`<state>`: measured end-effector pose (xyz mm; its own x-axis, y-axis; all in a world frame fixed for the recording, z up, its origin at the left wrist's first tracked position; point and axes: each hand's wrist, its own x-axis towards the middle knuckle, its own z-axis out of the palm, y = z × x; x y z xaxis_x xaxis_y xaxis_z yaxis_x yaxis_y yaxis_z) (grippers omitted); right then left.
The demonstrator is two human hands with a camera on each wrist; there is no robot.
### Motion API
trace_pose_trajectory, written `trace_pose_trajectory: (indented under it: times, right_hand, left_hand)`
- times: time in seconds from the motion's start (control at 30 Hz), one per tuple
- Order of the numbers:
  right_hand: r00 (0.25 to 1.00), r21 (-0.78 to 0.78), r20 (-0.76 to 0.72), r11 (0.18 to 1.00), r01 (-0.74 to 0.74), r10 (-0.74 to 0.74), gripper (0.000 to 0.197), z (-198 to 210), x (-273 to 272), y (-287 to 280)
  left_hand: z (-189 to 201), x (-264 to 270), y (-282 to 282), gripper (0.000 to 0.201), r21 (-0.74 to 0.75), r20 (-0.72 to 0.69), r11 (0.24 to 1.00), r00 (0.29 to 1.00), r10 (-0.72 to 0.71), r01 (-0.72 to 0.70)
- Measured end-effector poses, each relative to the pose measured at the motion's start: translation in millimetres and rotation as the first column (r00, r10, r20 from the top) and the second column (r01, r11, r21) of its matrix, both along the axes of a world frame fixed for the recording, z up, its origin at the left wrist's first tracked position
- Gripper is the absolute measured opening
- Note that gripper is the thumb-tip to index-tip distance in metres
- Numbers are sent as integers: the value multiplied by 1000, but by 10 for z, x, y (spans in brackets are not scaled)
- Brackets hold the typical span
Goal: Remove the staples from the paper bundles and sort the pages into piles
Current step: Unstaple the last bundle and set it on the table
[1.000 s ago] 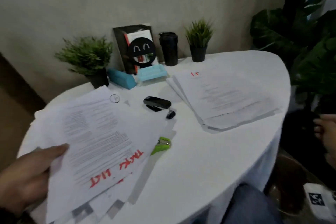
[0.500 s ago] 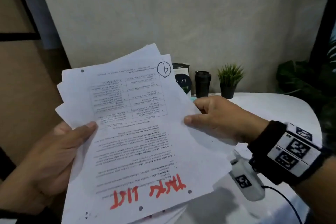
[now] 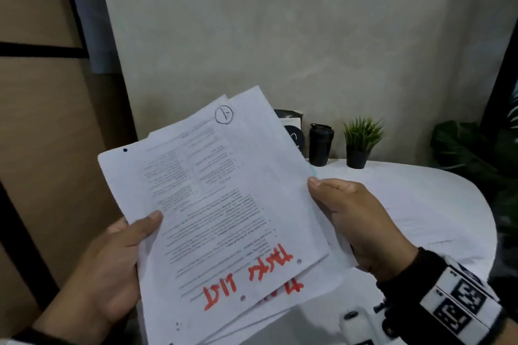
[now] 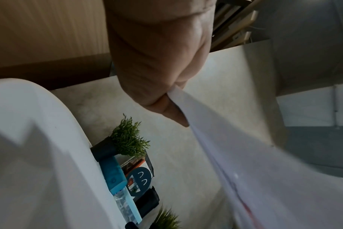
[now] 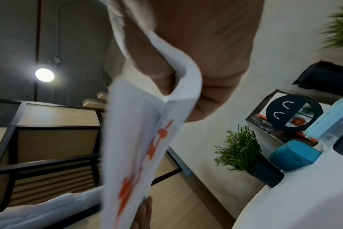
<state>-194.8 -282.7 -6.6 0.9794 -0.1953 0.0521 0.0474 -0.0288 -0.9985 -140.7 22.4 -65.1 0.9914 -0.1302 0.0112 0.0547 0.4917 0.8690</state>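
A thick bundle of white printed pages is lifted off the table and tilted towards my face. Its top sheet bears red handwriting and a circled mark at the far corner. My left hand grips the bundle's left edge, thumb on top. My right hand grips the right edge, thumb on the top sheet and fingers behind. In the left wrist view my left hand pinches the paper edge. The right wrist view has the pages folded round my right hand.
The white round table lies below and to the right. At its back stand a black cup, a small potted plant and a dark picture card. Blue boxes and another plant sit beside them. Large leaves are at right.
The bundle rose from the table into both hands; my right hand came in and took its right edge. Since half a second ago the pages shifted slightly and lie more squared.
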Motion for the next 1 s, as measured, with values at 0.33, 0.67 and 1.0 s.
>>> trace_pose_trajectory:
  times: [0.33, 0.67, 1.0]
  right_hand:
    - [966, 217, 31, 942, -256, 255, 50, -112, 78, -19]
    - [904, -120, 419, 992, -37, 84, 27, 246, 496, 338]
    - [936, 27, 336, 992, -123, 107, 27, -368, 557, 376]
  left_hand:
    - [30, 44, -195, 37, 44, 33, 999, 999, -31, 30]
    - [658, 164, -522, 47, 101, 531, 928, 808, 254, -358]
    - [124, 174, -317, 50, 317, 414, 932, 910, 30, -175]
